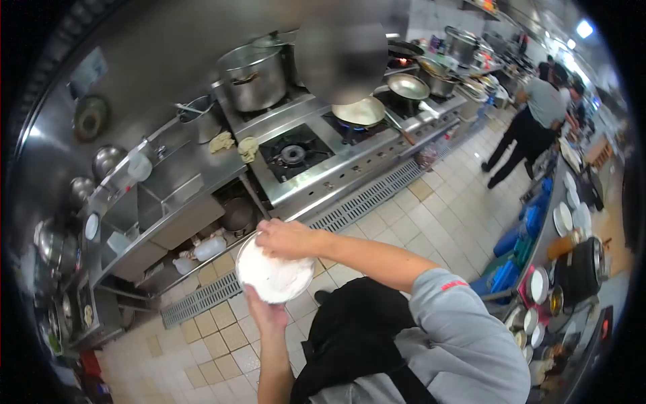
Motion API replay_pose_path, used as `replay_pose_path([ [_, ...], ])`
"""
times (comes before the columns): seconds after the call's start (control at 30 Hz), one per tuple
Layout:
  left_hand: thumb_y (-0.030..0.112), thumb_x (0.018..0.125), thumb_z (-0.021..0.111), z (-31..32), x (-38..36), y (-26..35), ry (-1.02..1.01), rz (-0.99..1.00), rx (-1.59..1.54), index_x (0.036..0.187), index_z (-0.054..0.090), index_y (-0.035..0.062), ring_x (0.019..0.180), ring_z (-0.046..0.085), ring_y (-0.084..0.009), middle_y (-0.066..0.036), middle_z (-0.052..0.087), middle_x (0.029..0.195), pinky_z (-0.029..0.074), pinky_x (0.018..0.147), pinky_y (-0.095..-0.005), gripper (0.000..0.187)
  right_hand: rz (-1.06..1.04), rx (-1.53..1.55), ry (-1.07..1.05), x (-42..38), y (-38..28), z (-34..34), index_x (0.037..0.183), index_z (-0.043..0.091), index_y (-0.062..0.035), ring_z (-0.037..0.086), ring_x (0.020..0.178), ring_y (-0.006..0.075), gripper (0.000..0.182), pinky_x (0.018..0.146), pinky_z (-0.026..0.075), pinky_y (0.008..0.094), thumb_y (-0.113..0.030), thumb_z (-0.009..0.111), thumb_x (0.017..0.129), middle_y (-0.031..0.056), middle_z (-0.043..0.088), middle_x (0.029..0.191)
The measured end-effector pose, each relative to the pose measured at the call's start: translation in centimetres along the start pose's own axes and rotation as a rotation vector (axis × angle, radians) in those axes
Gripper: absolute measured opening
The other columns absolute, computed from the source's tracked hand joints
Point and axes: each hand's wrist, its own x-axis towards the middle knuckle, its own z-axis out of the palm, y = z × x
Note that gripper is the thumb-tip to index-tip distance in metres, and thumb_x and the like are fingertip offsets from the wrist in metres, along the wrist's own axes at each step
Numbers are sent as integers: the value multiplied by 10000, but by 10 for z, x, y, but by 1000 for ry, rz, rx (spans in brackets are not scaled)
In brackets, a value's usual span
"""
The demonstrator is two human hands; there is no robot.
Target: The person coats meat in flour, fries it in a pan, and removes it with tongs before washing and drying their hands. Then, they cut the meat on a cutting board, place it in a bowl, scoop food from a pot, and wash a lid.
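My left hand (266,311) grips a bowl (311,277) from its near side, with the thumb at the rim. White powder (274,275) that looks like flour fills the bowl. Over the far side of it is my right hand (291,240), its fingers curled down at the powder. Whatever those fingertips pinch, if anything, is hidden. Both hands hold this position above the tiled floor, in front of the stove and sink.
A steel stove (296,185) runs ahead, with a frying pan (360,112) over a blue flame and a large stockpot (253,77) behind. To the left is a sink (168,182). A co-worker (538,111) stands at the right counter, near blue bins (501,276).
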Motion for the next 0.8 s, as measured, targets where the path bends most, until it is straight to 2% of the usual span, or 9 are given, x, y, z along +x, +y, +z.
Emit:
replay_pose_path([
  [0.1,545,1024,446,55,7,-31,-82,-89,67,1474,363,137,1290,547,-323,-111,507,1449,549,955,-519,613,97,-97,35,-65,11,-17,1173,604,-74,614,1118,375,327,863,559,488,-224,616,883,187,567,1267],
  [0.17,498,1064,359,84,5,-50,-140,-144,142,1496,343,123,1309,525,-331,-125,478,1469,486,1045,-530,572,144,-75,-153,-102,11,-28,1277,563,-76,603,1145,384,416,891,555,491,-227,612,893,200,547,1334],
  [0.2,498,1064,359,92,6,-63,-151,-150,150,1496,343,123,1309,525,-331,-125,478,1469,486,1045,-530,572,191,3,-181,-119,15,-34,1373,505,-74,582,1175,409,527,928,534,502,-305,626,915,204,524,1385],
  [0.3,476,1069,359,117,9,-101,-235,-188,167,1496,330,110,1302,527,-334,-136,468,1467,488,1044,-527,563,296,132,-37,-168,30,-62,1416,474,-60,563,1204,432,629,973,506,504,-403,646,917,203,515,1407],
  [0.33,468,1071,360,127,8,-111,-270,-212,164,1492,333,107,1301,528,-330,-136,468,1467,491,1040,-527,555,317,74,-17,-187,42,-69,1441,453,-59,544,1223,456,757,1003,482,498,-497,688,870,238,497,1418],
  [0.47,448,1074,371,175,-4,-157,-414,-271,189,1489,325,112,1293,535,-312,-130,482,1448,501,1034,-507,536,463,74,-8,-264,80,-97,1444,450,-78,529,1220,485,845,1031,450,504,-486,763,775,324,473,1396],
  [0.63,440,1070,395,261,-33,-234,-550,-416,350,1493,325,159,1275,549,-266,-105,504,1423,514,1017,-449,512,485,2,-2,-353,131,-113,1419,480,-86,584,1123,465,794,966,490,490,-384,775,745,284,501,1371],
  [0.7,442,1068,403,291,-47,-271,-573,-450,353,1487,332,150,1270,553,-258,-96,513,1418,514,1014,-446,516,619,175,84,-392,150,-135,1354,538,-79,615,1091,415,713,933,507,477,-361,778,744,231,551,1312],
  [0.8,460,1068,381,337,-65,-322,-555,-563,333,1473,339,125,1261,564,-264,-105,534,1391,535,989,-447,527,756,51,49,-443,179,-177,1272,583,-67,629,1076,372,596,909,521,451,-313,769,762,189,595,1213],
])
